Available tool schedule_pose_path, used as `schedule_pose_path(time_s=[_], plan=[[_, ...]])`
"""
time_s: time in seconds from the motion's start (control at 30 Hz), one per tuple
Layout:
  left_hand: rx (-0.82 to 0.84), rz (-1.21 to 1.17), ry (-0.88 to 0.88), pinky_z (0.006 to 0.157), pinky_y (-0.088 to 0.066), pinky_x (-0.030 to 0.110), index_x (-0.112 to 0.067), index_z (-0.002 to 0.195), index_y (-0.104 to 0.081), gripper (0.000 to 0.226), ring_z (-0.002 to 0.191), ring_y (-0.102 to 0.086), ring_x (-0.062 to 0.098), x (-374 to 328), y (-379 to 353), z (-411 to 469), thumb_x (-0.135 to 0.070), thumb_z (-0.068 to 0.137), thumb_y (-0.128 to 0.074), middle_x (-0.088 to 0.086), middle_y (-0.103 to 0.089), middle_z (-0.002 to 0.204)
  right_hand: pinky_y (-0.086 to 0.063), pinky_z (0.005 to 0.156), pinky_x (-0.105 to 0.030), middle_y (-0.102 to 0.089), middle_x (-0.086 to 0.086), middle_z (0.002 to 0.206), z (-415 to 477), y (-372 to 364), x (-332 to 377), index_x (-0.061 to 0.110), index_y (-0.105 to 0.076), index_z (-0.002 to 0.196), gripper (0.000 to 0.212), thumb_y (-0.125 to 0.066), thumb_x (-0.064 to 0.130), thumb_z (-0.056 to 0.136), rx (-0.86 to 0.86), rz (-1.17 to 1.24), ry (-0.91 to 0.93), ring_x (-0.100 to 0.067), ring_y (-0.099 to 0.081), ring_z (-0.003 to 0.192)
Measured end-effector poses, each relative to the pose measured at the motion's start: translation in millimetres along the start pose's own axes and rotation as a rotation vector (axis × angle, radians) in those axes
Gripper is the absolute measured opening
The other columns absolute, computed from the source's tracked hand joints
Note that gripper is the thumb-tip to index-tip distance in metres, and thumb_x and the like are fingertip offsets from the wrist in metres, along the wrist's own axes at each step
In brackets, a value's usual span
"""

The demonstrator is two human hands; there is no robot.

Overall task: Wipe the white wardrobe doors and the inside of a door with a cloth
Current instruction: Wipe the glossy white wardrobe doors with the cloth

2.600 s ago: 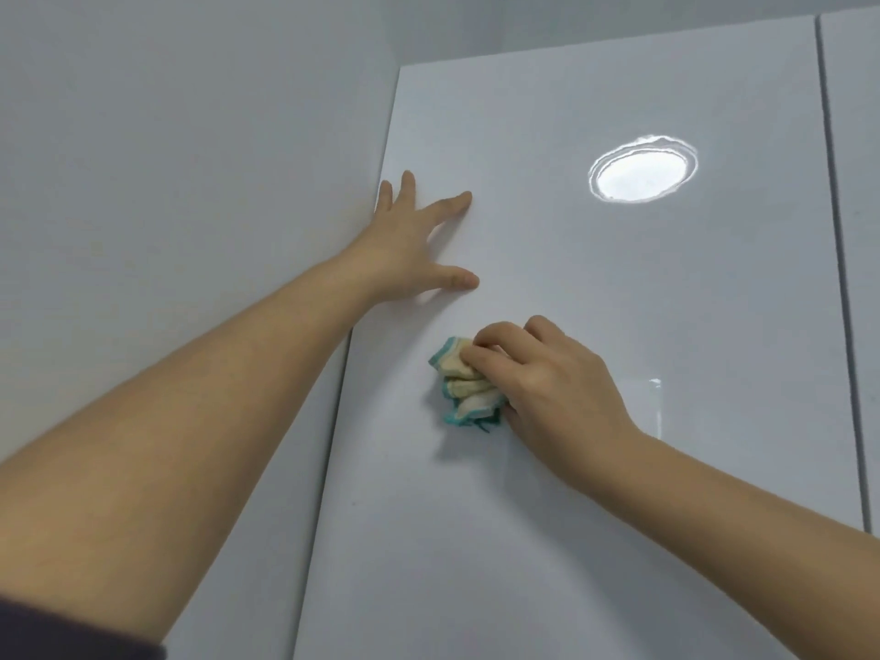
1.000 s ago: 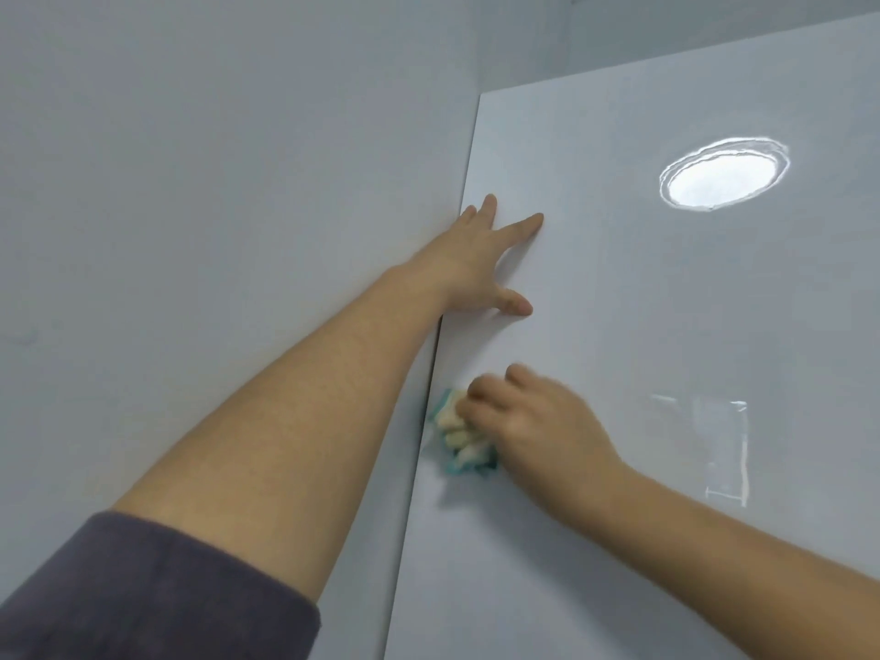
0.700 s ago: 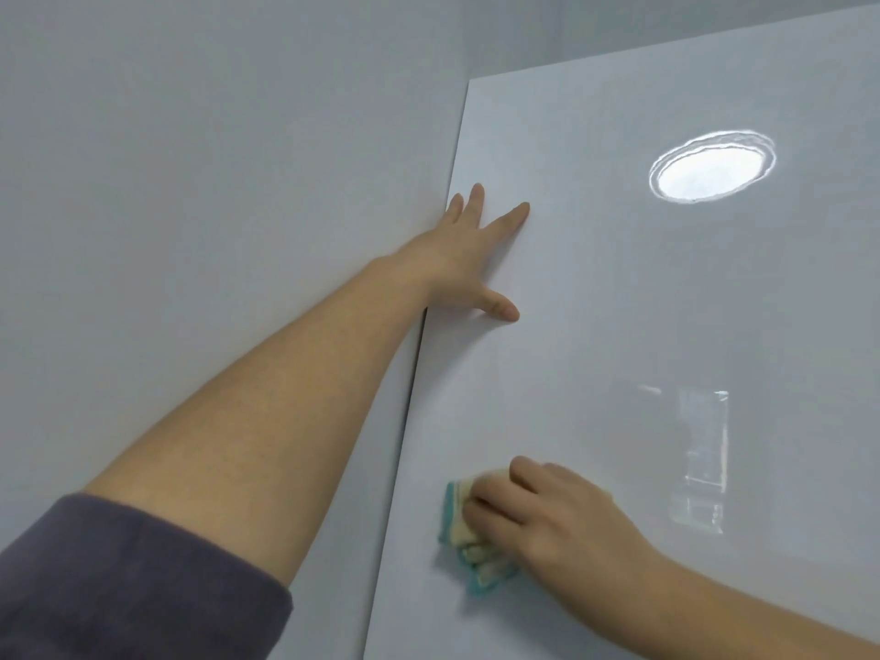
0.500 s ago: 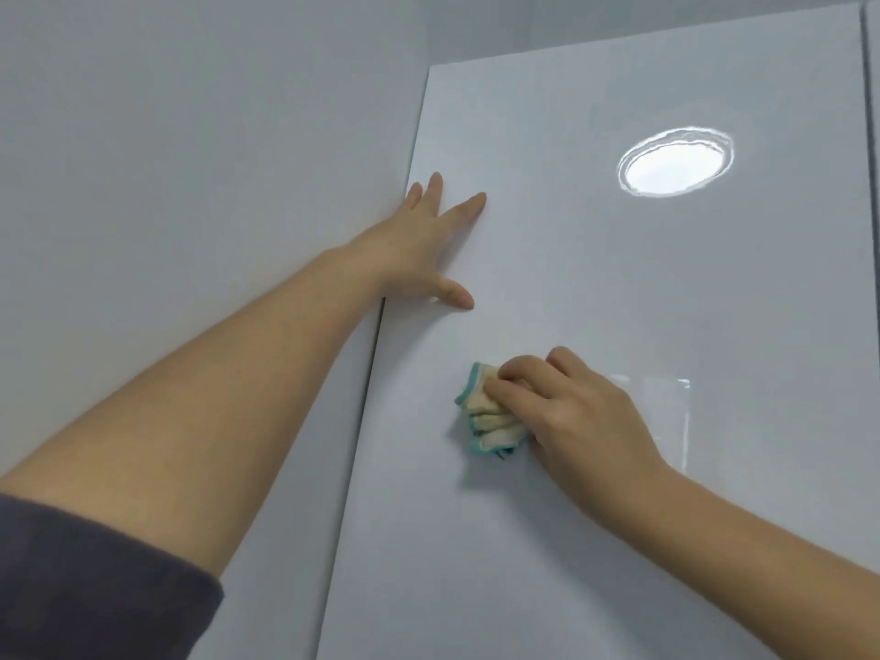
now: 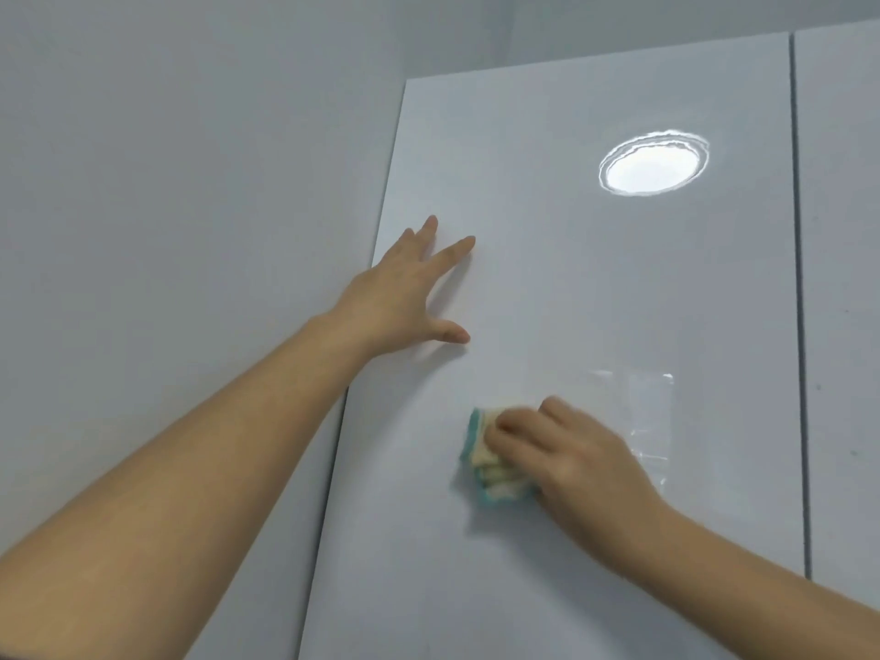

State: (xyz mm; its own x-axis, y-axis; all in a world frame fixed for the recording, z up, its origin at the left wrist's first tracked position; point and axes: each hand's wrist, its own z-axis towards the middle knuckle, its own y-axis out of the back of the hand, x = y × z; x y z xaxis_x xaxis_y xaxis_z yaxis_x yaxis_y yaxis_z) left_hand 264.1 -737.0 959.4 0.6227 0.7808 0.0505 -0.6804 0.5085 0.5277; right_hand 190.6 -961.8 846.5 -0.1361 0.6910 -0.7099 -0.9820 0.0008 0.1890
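Beside the plain wall point(image 5: 166, 231), the left hand point(image 5: 400, 297) lies flat with fingers spread on the white door point(image 5: 547, 259) near its left edge, probably to steady the panel against the rubbing. Lower and to the right, the bunched cloth point(image 5: 485, 462) is pressed to the door's face, the right hand point(image 5: 566, 454) curled over it, blurred. A lamp's reflection point(image 5: 652, 164) shines above, further right

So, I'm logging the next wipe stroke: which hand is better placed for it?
Right. The right hand grips the cloth against the door; the left hand lies flat, higher up near the door's left edge, holding nothing.
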Motion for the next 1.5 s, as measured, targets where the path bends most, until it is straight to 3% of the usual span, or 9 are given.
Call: schedule_pose_path(time_s=[0.13, 0.27, 0.4, 0.53, 0.7, 0.9, 1.17, 1.3, 1.5], plan=[[0.032, -0.059, 0.043, 0.115, -0.028, 0.044, -0.051, 0.151, 0.0, 0.105, 0.15, 0.01, 0.013, -5.7, -10.4, -20.4, -0.061, 0.075, -0.071, -0.01, 0.017, 0.162, -0.043, 0.053, -0.032, -0.067, -0.001, 0.098, -46.9, 3.7, 24.4, 0.015, -0.069, 0.096, 0.025, -0.049, 0.002, 0.088, 0.118, 0.022, 0.164, -0.022, -0.054, 0.07], [0.043, -0.033, 0.045, 0.114, -0.029, 0.042, -0.05, 0.151, 0.001, 0.105, 0.15, 0.011, 0.016, -12.2, -18.5, -34.4, -0.062, 0.075, -0.071, -0.008, 0.018, 0.162, -0.047, 0.054, -0.033, -0.068, -0.006, 0.102, -25.8, 22.5, -15.9, 0.012, -0.071, 0.098, 0.025, -0.049, 0.003, 0.09, 0.043, 0.005, 0.055, -0.029, -0.057, 0.069], [0.05, -0.034, 0.057, 0.113, -0.03, 0.043, -0.049, 0.151, 0.001, 0.105, 0.151, 0.011, 0.018, -14.9, -27.2, -43.2, -0.062, 0.075, -0.07, -0.007, 0.019, 0.162, -0.041, 0.057, -0.029, -0.067, -0.012, 0.1, -8.6, 32.7, -35.6, 0.01, -0.073, 0.096, 0.044, -0.076, -0.01, 0.057, 0.004, -0.058, -0.145, -0.031, -0.057, 0.071], [0.05, -0.015, 0.061, 0.115, -0.028, 0.047, -0.047, 0.152, 0.001, 0.106, 0.15, 0.012, 0.022, -15.0, -34.7, -47.2, -0.062, 0.075, -0.07, -0.004, 0.018, 0.162, -0.044, 0.056, -0.031, -0.064, -0.012, 0.104, -37.4, 26.0, -11.5, 0.011, -0.071, 0.099, 0.048, -0.07, -0.011, 0.057, 0.067, -0.012, -0.094, -0.031, -0.056, 0.071], [0.052, -0.009, 0.061, 0.116, -0.028, 0.051, -0.045, 0.152, 0.003, 0.107, 0.15, 0.013, 0.024, -16.5, -35.4, -48.6, -0.062, 0.076, -0.07, -0.002, 0.019, 0.162, -0.041, 0.059, -0.032, -0.064, -0.007, 0.111, -65.5, 34.9, -12.1, 0.017, -0.058, 0.108, 0.036, -0.037, -0.001, 0.085, 0.157, -0.043, 0.078, -0.027, -0.052, 0.078], [0.044, -0.017, 0.063, 0.117, -0.025, 0.053, -0.045, 0.152, 0.006, 0.11, 0.15, 0.014, 0.025, -15.4, -40.3, -48.8, -0.065, 0.074, -0.069, -0.002, 0.022, 0.161, -0.046, 0.061, -0.036, -0.065, -0.01, 0.106, -33.2, 60.3, -64.8, 0.014, -0.072, 0.104, 0.046, -0.074, -0.004, 0.062, 0.031, -0.151, -0.246, -0.032, -0.053, 0.08], [0.047, -0.025, 0.066, 0.117, -0.023, 0.053, -0.045, 0.152, 0.006, 0.11, 0.15, 0.014, 0.025, -16.3, -40.1, -49.0, -0.065, 0.074, -0.069, -0.002, 0.021, 0.161, -0.039, 0.062, -0.032, -0.06, -0.007, 0.109, -103.8, 53.5, -20.2, 0.017, -0.061, 0.108, 0.036, -0.033, 0.004, 0.09, 0.164, -0.08, 0.011, -0.025, -0.049, 0.079], [0.05, -0.035, 0.073, 0.117, -0.023, 0.053, -0.046, 0.152, 0.005, 0.11, 0.15, 0.015, 0.025, -16.9, -40.6, -48.9, -0.064, 0.074, -0.07, -0.002, 0.022, 0.161, -0.046, 0.061, -0.036, -0.066, -0.011, 0.105, -82.3, 67.9, -51.9, 0.014, -0.068, 0.105, 0.027, -0.054, 0.006, 0.083, 0.15, -0.152, 0.006, -0.031, -0.056, 0.077], [0.038, -0.056, 0.073, 0.118, -0.02, 0.052, -0.048, 0.151, 0.005, 0.11, 0.15, 0.015, 0.023, -15.5, -41.6, -49.3, -0.064, 0.073, -0.07, -0.004, 0.022, 0.161, -0.043, 0.054, -0.03, -0.063, -0.007, 0.103, -43.0, 83.8, -92.9, 0.013, -0.07, 0.102, 0.028, -0.053, 0.012, 0.079, 0.014, -0.187, -0.281, -0.029, -0.051, 0.084]])
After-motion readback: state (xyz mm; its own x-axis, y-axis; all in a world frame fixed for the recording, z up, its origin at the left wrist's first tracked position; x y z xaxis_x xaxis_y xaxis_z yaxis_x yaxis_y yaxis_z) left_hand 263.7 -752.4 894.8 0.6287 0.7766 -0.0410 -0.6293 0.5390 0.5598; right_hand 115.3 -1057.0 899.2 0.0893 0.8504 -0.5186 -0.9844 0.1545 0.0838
